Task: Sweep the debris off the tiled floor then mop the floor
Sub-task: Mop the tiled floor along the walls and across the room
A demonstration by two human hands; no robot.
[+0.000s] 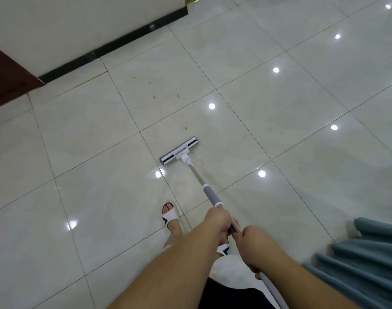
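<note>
Glossy cream tiled floor [279, 121] lies open ahead; white wall with black skirting [114, 44] blocks left (pleated grey-blue curtain [358, 259] crowds right).

Glossy tiled floor [279, 108], black baseboard [114, 44], teal curtain [358, 253]

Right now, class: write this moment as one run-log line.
phase: mopping | left hand: grips mop handle | right hand: grips handle behind | mop head: on floor | yellowish spots: ahead

A single wide-angle head-worn camera looks forward and steeply down from standing height onto the glossy tiled floor [279, 121], tilted against the wall's black skirting [114, 44].
</note>
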